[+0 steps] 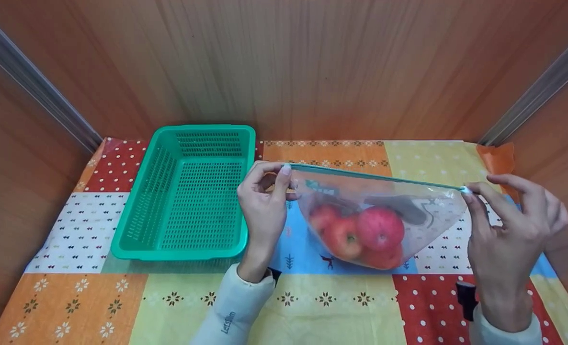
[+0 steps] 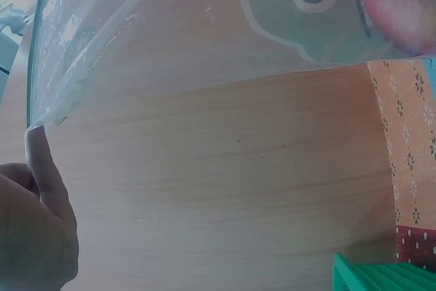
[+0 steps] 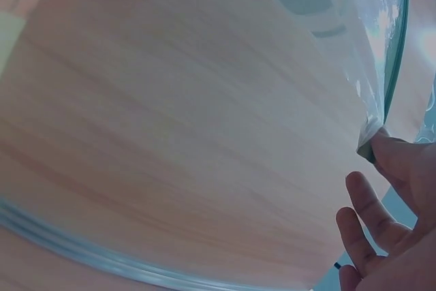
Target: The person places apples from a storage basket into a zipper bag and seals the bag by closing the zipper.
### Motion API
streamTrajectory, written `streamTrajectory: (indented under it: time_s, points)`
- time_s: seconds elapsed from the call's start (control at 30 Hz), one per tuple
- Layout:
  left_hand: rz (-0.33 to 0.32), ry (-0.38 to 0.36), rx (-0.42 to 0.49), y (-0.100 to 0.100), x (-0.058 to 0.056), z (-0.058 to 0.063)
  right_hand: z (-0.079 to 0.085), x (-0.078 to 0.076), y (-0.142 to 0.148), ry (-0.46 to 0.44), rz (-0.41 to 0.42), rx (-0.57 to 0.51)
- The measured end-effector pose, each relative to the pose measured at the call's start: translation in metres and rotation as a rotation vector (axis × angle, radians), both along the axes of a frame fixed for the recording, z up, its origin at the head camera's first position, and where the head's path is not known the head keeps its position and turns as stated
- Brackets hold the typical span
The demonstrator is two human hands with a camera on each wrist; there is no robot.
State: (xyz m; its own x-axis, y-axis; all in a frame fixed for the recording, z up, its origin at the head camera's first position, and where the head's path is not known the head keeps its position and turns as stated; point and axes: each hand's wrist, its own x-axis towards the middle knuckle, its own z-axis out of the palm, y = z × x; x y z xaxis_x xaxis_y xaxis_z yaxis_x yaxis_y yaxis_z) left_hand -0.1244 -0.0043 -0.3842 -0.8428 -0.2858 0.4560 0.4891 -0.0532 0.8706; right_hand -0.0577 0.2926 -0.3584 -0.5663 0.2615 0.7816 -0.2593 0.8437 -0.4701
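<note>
A clear zip bag [image 1: 432, 225] with a green strip along its top edge hangs stretched between both hands. Several red apples [image 1: 380, 227] lie bunched in its lower part. My left hand [image 1: 267, 206] pinches the bag's left top corner between thumb and fingers. At the opposite corner, my right hand [image 1: 509, 225] pinches the end of the green strip with thumb and forefinger, its other fingers spread away. In the left wrist view the left thumb lies along the bag's corner, and an apple [image 2: 398, 5] shows through the printed plastic.
An empty green plastic basket [image 1: 198, 206] stands left of the bag on a patchwork-patterned tablecloth [image 1: 63, 306]. Wooden panels [image 1: 312, 72] enclose the back and sides. Something orange [image 1: 497, 158] sits at the back right corner, partly behind the right hand.
</note>
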Motion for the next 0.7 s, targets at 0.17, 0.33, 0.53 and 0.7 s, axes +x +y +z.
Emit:
streamTrajectory:
  time_s: [0.17,0.33,0.53,0.7]
  points:
    - [-0.007,0.0,0.013,-0.002,0.002,-0.002,0.001,0.005,-0.003,0.012,0.009,-0.015]
    - [-0.023,0.003,0.019,-0.003,0.003,-0.004,0.001,0.01,-0.004,0.038,0.033,-0.028]
    - [-0.076,0.034,0.004,-0.009,0.006,-0.007,-0.001,0.019,0.004,-0.034,0.1,-0.007]
    - [-0.12,0.018,-0.025,-0.015,0.011,-0.009,-0.001,0.026,0.011,-0.059,0.188,-0.044]
